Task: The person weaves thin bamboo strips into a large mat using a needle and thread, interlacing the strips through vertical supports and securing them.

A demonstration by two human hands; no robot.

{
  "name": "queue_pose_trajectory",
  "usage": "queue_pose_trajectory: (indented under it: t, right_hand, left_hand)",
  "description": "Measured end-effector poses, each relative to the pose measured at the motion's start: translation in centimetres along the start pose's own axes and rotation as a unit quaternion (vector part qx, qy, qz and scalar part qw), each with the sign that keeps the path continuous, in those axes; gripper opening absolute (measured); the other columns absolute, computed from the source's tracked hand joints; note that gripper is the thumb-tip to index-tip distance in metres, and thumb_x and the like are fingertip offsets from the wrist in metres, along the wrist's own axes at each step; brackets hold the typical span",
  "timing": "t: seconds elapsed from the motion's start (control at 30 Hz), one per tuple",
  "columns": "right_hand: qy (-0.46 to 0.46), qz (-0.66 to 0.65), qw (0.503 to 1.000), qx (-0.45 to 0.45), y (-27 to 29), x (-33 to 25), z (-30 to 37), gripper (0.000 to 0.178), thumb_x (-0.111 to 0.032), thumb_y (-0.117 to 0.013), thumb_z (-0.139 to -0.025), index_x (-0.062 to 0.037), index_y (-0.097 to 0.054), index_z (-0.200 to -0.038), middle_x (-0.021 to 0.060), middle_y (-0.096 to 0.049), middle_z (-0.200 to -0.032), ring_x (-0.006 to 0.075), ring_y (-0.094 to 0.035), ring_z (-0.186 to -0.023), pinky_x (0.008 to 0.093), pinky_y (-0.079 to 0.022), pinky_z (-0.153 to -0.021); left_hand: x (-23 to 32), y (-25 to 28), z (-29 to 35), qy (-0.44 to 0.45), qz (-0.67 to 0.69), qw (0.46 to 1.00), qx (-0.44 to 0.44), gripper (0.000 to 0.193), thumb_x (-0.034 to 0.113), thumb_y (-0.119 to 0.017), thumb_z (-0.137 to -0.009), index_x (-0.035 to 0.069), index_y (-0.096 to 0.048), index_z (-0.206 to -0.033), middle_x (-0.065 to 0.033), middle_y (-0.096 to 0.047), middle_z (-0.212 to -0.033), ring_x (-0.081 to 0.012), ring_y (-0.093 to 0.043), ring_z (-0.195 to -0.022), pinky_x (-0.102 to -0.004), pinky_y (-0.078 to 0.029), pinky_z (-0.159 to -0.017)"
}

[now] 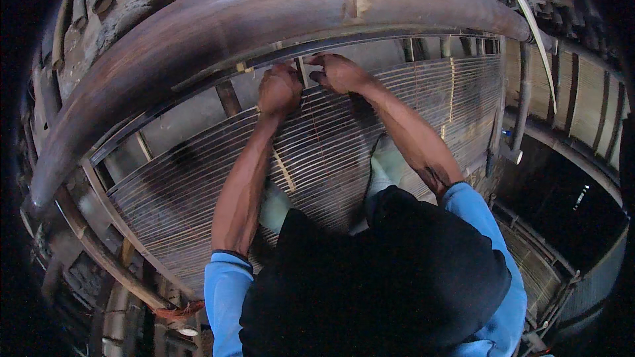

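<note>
Dim, cluttered workspace, poles and rough masonry all round. Large brown pole (278, 10) arches across beyond both hands, pale band on it just past the right hand.

Slatted panel (331, 152): many thin, near-parallel slats, fills the area nearer the body than the hands and spreads out to both sides of them. Both hands are at its far edge. Dark rail (264, 59) runs just beyond the fingers, between them and the big pole.

Left hand (280, 89): fingers curled, just left of an upright thin strip (301, 71). Fingertips partly hidden, can't tell if it's gripping strip or rail.

Right hand (342, 74): just right of the same strip, loose, fingers bent, thumb and forefinger parted, tips pointing at the strip. So the strip sits between the hands; contact unclear on either side.

Yellowish cross-piece (284, 168) runs over the slats, bodyward of the left hand. Second one further out, right of the right hand.

White curved strip (529, 16) hangs well right of the right hand. Red cord (178, 311) well bodyward and left of the left hand. Blue sleeves (228, 297) and dark garment (370, 277) on the body side of both.
</note>
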State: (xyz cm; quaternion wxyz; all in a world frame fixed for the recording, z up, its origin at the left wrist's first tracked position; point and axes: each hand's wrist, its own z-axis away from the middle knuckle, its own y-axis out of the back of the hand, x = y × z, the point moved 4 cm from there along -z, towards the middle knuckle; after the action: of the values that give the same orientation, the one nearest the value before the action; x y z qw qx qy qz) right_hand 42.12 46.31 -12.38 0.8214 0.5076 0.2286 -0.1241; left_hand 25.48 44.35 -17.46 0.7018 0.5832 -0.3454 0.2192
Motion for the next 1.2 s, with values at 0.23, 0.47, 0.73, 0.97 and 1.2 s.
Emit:
queue_pose_trajectory:
  t: [0.23,0.47,0.73,0.97,1.2]
  right_hand:
    - [0.017,-0.075,0.993,-0.090,0.1,-2.0,0.0,0.025,-0.022,-0.065,-0.092,-0.0048,-0.071,-0.110,0.0179,-0.070,-0.110,0.0378,-0.065,-0.104,0.0433,-0.050,-0.091]
    - [0.105,0.023,0.986,0.129,6.5,-2.1,7.4,0.014,-0.012,-0.064,-0.088,-0.0065,-0.072,-0.099,0.0170,-0.068,-0.090,0.0395,-0.063,-0.089,0.0498,-0.051,-0.081]
    - [0.123,-0.026,0.992,0.029,9.5,-8.4,8.6,0.019,-0.019,-0.063,-0.091,-0.0047,-0.072,-0.100,0.0177,-0.069,-0.091,0.0394,-0.063,-0.087,0.0470,-0.052,-0.080]
    - [0.016,-0.043,0.998,0.049,7.5,-2.3,4.9,0.036,-0.037,-0.064,-0.096,-0.0068,-0.071,-0.115,0.0162,-0.071,-0.110,0.0310,-0.067,-0.102,0.0383,-0.052,-0.087]
    - [-0.030,-0.041,0.997,-0.065,2.3,-0.4,2.5,0.045,-0.040,-0.059,-0.099,-0.0076,-0.065,-0.128,0.0175,-0.069,-0.119,0.0311,-0.067,-0.109,0.0392,-0.051,-0.093]
  left_hand:
    - [-2.0,2.2,0.3,0.032,-0.027,0.998,-0.038,0.030,0.025,-0.061,-0.089,0.004,-0.067,-0.110,-0.0257,-0.069,-0.094,-0.0449,-0.067,-0.083,-0.0520,-0.053,-0.077]
    - [3.4,5.3,-0.4,0.122,0.338,0.920,-0.159,0.048,0.011,-0.059,-0.089,0.005,-0.055,-0.136,-0.0183,-0.071,-0.111,-0.0283,-0.070,-0.086,-0.0382,-0.055,-0.077]
    - [5.8,4.6,2.8,0.024,0.399,0.915,-0.046,0.064,-0.005,-0.065,-0.086,0.007,-0.046,-0.146,-0.0158,-0.072,-0.108,-0.0159,-0.068,-0.086,-0.0306,-0.052,-0.072]
    - [5.3,7.1,6.6,0.054,0.204,0.976,0.045,0.056,0.002,-0.068,-0.089,0.009,-0.050,-0.142,-0.0125,-0.072,-0.102,-0.0191,-0.069,-0.094,-0.0314,-0.053,-0.083]
    - [4.4,9.8,12.0,0.176,0.540,0.821,0.058,0.050,0.004,-0.062,-0.094,-0.001,-0.043,-0.139,-0.0154,-0.070,-0.095,-0.0174,-0.065,-0.078,-0.0287,-0.050,-0.075]
